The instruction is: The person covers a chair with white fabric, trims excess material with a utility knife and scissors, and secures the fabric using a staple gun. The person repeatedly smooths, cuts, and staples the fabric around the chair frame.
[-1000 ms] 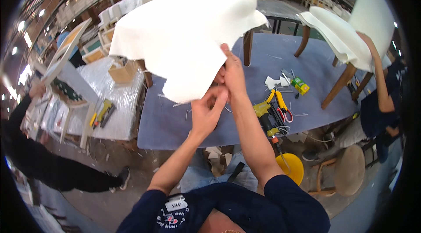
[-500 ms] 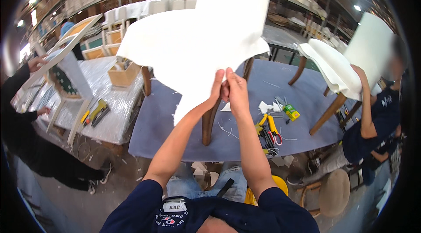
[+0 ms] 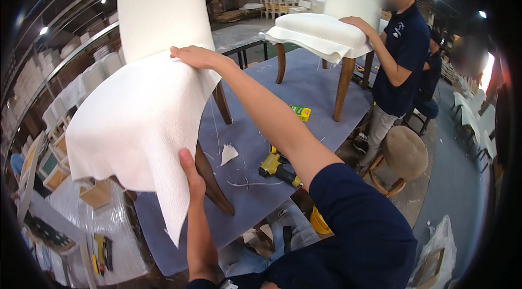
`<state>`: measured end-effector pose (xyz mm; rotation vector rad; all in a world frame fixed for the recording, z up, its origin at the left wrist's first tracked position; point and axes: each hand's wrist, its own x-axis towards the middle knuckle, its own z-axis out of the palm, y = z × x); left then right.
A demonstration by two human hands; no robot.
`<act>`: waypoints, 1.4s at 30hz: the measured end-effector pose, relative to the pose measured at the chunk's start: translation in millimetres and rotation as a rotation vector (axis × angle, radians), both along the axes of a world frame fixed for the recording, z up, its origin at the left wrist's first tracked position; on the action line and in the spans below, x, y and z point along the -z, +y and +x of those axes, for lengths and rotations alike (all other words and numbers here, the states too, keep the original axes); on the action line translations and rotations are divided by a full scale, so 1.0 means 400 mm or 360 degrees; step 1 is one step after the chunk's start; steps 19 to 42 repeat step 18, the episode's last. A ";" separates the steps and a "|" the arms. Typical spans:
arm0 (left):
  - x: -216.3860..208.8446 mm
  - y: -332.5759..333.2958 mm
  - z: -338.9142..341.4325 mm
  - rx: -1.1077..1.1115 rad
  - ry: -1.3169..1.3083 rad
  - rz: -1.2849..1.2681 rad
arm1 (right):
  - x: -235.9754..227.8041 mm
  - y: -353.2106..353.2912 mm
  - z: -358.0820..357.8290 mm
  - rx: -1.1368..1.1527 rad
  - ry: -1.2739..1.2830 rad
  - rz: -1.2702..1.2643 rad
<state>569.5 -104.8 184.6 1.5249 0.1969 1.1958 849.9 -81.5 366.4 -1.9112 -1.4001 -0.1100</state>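
A white upholstered chair (image 3: 160, 8) with dark wooden legs stands on the blue-grey table. Loose white fabric (image 3: 130, 125) drapes over its seat and hangs in a long point at the front corner. My left hand (image 3: 196, 177) is closed on the fabric's hanging edge beside the front leg (image 3: 209, 180); its thumb shows while the other fingers are hidden. My right hand (image 3: 198, 57) lies flat on the fabric at the back of the seat, by the backrest, fingers stretched out.
A yellow and black power tool (image 3: 277, 169), a white scrap (image 3: 229, 154) and a green-yellow box (image 3: 300, 112) lie on the table (image 3: 255, 93). To the right, a person (image 3: 399, 44) touches another white chair (image 3: 310, 30). A round stool (image 3: 405, 153) stands beyond the table edge.
The view has swung right. My right hand has left the front corner and reached the back of the seat. My left hand stays low at the fabric near the front leg.
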 end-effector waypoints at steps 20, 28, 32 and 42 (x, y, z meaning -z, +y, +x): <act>0.027 0.012 -0.024 -0.0830 -0.0040 0.0859 | 0.031 0.020 -0.294 0.0071 -0.0463 0.0164; 0.027 0.012 -0.024 -0.0830 -0.0040 0.0859 | 0.031 0.020 -0.294 0.0071 -0.0463 0.0164; 0.027 0.012 -0.024 -0.0830 -0.0040 0.0859 | 0.031 0.020 -0.294 0.0071 -0.0463 0.0164; 0.027 0.012 -0.024 -0.0830 -0.0040 0.0859 | 0.031 0.020 -0.294 0.0071 -0.0463 0.0164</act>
